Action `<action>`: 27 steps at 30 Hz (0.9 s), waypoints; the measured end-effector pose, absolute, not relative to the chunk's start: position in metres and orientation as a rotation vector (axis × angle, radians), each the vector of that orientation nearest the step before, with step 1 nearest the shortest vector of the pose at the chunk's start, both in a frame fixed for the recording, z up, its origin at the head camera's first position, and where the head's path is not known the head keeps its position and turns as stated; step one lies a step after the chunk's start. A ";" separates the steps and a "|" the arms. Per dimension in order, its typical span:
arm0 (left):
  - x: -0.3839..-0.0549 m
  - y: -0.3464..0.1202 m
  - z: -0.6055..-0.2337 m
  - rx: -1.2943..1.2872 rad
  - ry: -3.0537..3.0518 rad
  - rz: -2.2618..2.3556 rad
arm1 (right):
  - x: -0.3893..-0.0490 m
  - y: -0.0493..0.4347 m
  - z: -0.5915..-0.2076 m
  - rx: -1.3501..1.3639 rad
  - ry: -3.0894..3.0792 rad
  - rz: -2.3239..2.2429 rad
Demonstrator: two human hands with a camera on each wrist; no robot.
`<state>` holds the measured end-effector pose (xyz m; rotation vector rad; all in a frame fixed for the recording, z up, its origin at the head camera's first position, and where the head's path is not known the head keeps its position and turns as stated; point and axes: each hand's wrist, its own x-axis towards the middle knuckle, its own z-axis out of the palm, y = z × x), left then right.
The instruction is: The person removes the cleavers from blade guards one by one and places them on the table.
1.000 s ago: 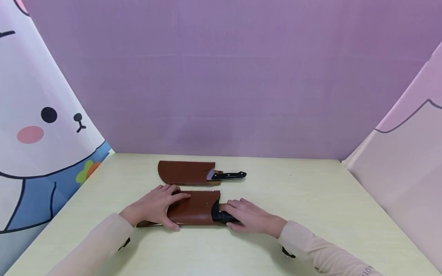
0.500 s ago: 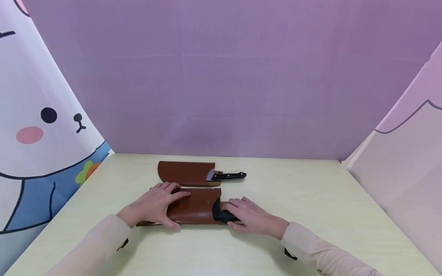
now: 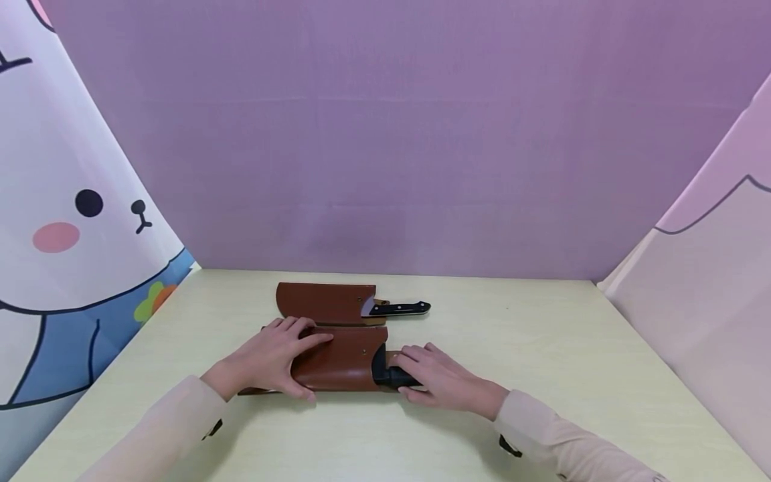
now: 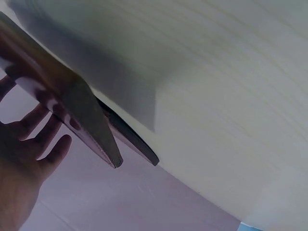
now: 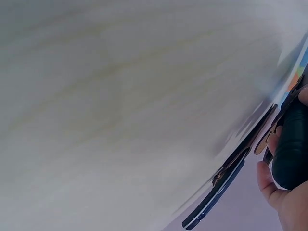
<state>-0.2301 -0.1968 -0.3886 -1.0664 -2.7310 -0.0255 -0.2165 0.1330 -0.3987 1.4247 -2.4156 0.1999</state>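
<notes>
One broad, brown, glossy leather-like sheath (image 3: 346,368) on a pale, wood-grained surface (image 3: 542,355), nearer the person; a thick, rounded black handle (image 5: 291,149) projects from its right end. Left hand (image 3: 268,361), beige-sleeved: grip spread across the sheath's left part, index finger lying along its upper face, thumb at its near edge. Right hand (image 3: 442,385), likewise sleeved: grip curled round the black handle. One second brown sheath with rounded left end (image 3: 319,302), just beyond the first; whether their edges touch cannot be told. From it, rightward, a slim black riveted handle (image 3: 403,308). Behind: one plain purple fabric-like backdrop (image 3: 385,147). At left: one panel printed with a white cartoon animal (image 3: 54,167).
</notes>
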 end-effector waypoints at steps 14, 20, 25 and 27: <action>-0.230 -0.195 -0.390 -1.054 -2.745 -0.018 | -0.217 0.137 -0.399 1.412 -2.406 0.191; -0.230 -0.193 -0.391 -1.047 -2.747 -0.007 | -0.217 0.138 -0.400 1.422 -2.366 0.199; -0.228 -0.193 -0.391 -1.043 -2.744 -0.009 | -0.218 0.139 -0.401 1.431 -2.330 0.195; -0.228 -0.193 -0.391 -1.040 -2.741 -0.011 | -0.218 0.140 -0.402 1.434 -2.314 0.193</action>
